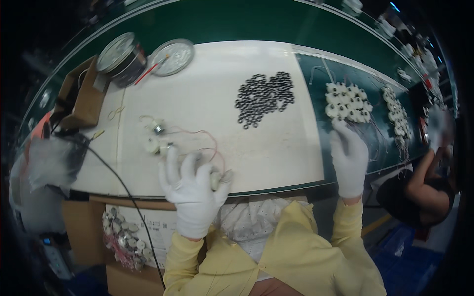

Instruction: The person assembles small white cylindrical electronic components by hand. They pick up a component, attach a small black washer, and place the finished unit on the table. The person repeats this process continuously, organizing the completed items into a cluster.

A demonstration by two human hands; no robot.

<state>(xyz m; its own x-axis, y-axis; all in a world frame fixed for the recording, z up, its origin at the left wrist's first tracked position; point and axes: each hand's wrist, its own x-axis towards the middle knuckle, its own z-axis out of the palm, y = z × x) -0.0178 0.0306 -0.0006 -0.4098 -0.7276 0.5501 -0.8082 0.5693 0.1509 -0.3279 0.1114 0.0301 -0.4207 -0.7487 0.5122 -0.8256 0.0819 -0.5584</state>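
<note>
My left hand (190,195), in a white glove, is over the front of the white work sheet, its fingers curled. Between its thumb and fingers sits a small whitish motor (215,180), partly covered, with a reddish wire (216,143) looping nearby. Just beyond the fingertips lie other white motors (152,144), one with a metal part. My right hand (349,160), also gloved, reaches to the near edge of a block of white motors (348,102) with dark centres. Its fingers are drawn together at that edge; whatever they pinch is hidden.
Many black rings (264,96) lie in a patch on the sheet. At the back left are a tin (121,59), a lid (173,56) with a red brush (147,74), and a cardboard box (84,98). More motors (126,239) fill a carton below. Another person (419,190) sits at right.
</note>
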